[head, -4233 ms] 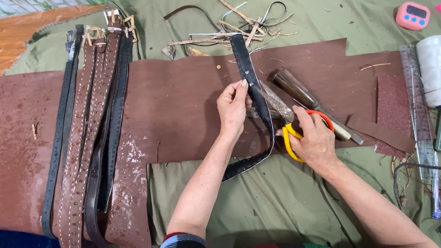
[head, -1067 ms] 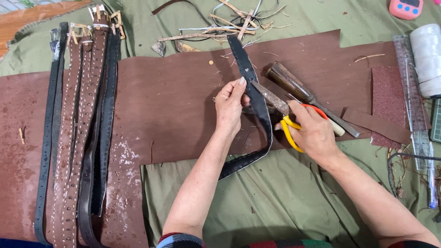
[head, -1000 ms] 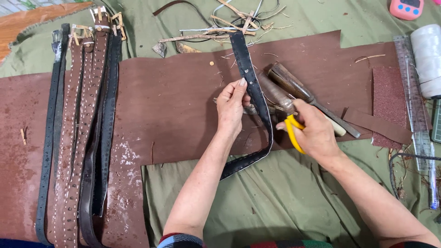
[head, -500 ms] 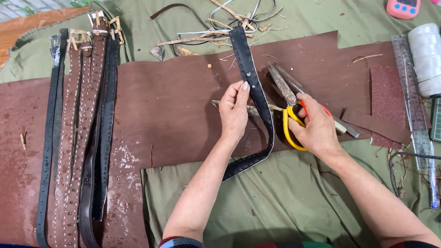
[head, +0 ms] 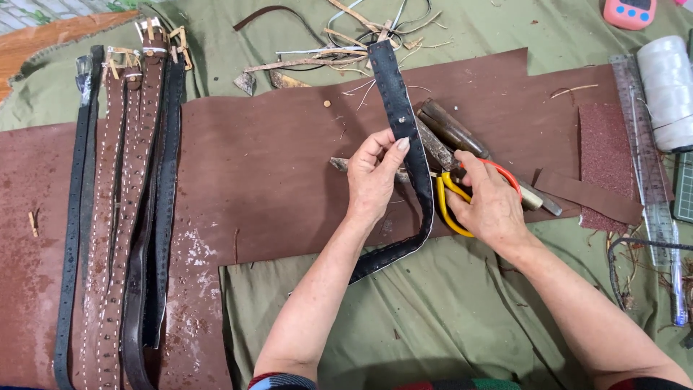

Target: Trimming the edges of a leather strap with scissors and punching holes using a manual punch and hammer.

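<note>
scissors point(head: 462, 189) swung from crossing strap; blades now under black strap point(head: 404, 123)

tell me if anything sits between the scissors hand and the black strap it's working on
Nothing visible does. The left hand already pinches the black strap, and the right hand holds the yellow-handled scissors right against the strap's edge. The wooden-handled tools lie behind, not between.

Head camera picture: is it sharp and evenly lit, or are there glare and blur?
Head view: soft, even daylight, faint shadows under the forearms; left hand and dark stitched leather strap are sharp; no glare on the yellow-and-orange-handled scissors; edges bend slightly.
</note>
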